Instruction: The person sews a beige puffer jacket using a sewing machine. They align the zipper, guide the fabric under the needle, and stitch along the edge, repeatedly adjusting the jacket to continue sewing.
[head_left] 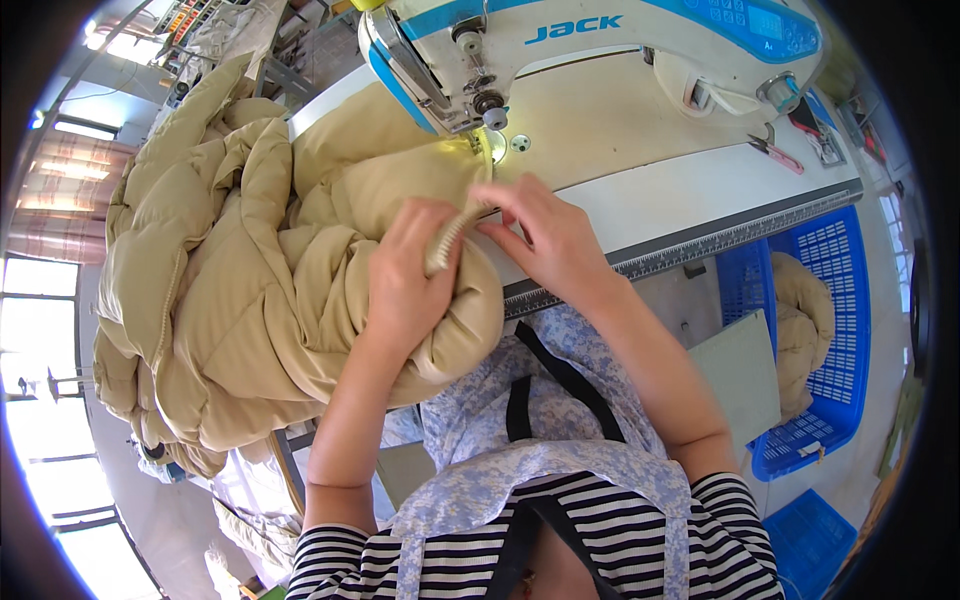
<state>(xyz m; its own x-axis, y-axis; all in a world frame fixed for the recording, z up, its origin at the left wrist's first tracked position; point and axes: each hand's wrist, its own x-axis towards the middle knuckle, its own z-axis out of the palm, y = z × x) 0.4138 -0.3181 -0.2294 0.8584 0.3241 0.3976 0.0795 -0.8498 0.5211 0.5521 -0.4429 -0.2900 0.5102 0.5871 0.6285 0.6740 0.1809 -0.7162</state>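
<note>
A khaki quilted puffer garment (220, 280) lies bunched over the left of the sewing table (660, 180). My left hand (410, 270) is closed on the garment's edge, where a pale zipper strip (443, 245) runs up toward the presser foot. My right hand (540, 240) pinches the upper part of that edge just to the right. The white and blue sewing machine (590, 50) stands above my hands, with a lit needle area at the left end of its bed. The garment under my left hand hides part of the table.
Pink-handled scissors (775, 155) lie at the right. A long ruler (730, 228) lines the front edge. Beside the table, a blue basket (835, 340) holds more khaki fabric, with a grey-green board (730, 370) against it and another blue container (805, 540) below.
</note>
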